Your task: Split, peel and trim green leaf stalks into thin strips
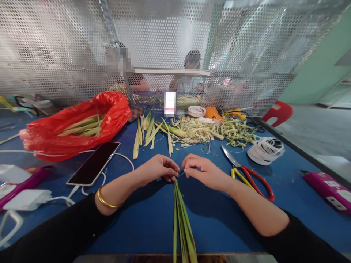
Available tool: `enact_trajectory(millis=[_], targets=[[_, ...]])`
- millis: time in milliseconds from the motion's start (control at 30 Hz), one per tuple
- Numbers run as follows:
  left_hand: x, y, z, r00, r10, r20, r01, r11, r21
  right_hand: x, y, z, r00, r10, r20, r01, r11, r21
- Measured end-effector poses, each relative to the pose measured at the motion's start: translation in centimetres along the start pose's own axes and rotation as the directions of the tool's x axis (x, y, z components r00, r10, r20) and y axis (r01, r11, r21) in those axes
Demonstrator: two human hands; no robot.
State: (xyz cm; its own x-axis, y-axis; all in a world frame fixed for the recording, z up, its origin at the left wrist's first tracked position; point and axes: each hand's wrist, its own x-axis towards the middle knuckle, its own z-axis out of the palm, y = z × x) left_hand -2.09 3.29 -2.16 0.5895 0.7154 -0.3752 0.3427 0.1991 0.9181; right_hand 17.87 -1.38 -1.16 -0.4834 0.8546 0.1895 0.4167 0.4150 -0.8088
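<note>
Green leaves (183,219) are trailing over the near edge of the desk (131,226), left hand (164,168) is pinching their gathered ends, right hand (201,170) is pinching fine thread (181,173), leaves probably handling light, bendy, splitting easily, gathered ends best for holding.

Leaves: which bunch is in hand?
The bunch the left hand pinches, nearest the camera; the others lie in the red bag or loose on the table.

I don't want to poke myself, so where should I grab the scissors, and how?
Probably by the red handle, coming from the near right side: the scissors lie flat with their wide handles on that side, while the pointed metal tip faces away to the left.
</note>
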Motion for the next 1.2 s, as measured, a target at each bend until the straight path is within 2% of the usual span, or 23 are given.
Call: enact_trajectory(millis=[200,367,500,667,767,833,900,967,1100,1200], targets=[[0.0,-0.1,0.0,1.000,0.027,0.004,-0.027,0.999,0.044,0.1,-0.4,0.1,0.982,0.188,-0.022,-0.170,0.927,0.333],[-0.3,0.4,0.1,0.999,0.038,-0.020,-0.037,0.999,0.036,0.1,-0.1,0.3,0.965,0.258,-0.054,-0.194,0.831,0.521],[-0.3,0.6,0.3,1.000,0.016,-0.027,-0.015,0.999,0.035,0.1,-0.1,0.6,0.961,0.266,-0.075,-0.181,0.812,0.554],[0.0,0.1,1.0,0.997,0.067,-0.044,-0.064,0.995,0.072,0.2,-0.2,1.0,0.979,0.149,-0.141,-0.071,0.892,0.447],[0.0,0.0,1.2,0.995,0.091,-0.045,-0.088,0.994,0.062,0.3,0.4,0.7,0.965,0.111,-0.239,0.003,0.903,0.430],[-0.1,-0.1,1.2,0.994,0.107,-0.029,-0.105,0.993,0.048,0.3,0.9,0.4,0.953,0.132,-0.272,-0.045,0.951,0.306],[-0.1,-0.1,1.1,0.992,0.129,-0.010,-0.128,0.991,0.047,0.3,1.4,0.4,0.964,0.146,-0.223,-0.126,0.987,0.099],[-0.1,-0.2,1.0,0.989,0.148,0.008,-0.148,0.987,0.061,0.2,1.8,0.8,0.978,0.148,-0.148,-0.159,0.985,-0.062],[0.1,-0.4,0.9,0.983,0.183,0.023,-0.184,0.981,0.068,0.3,2.1,1.8,0.983,0.097,-0.155,-0.130,0.967,-0.219],[0.3,-0.5,0.9,0.982,0.189,-0.018,-0.189,0.981,0.033,0.3,1.9,1.7,0.978,0.077,-0.192,-0.121,0.967,-0.225]])
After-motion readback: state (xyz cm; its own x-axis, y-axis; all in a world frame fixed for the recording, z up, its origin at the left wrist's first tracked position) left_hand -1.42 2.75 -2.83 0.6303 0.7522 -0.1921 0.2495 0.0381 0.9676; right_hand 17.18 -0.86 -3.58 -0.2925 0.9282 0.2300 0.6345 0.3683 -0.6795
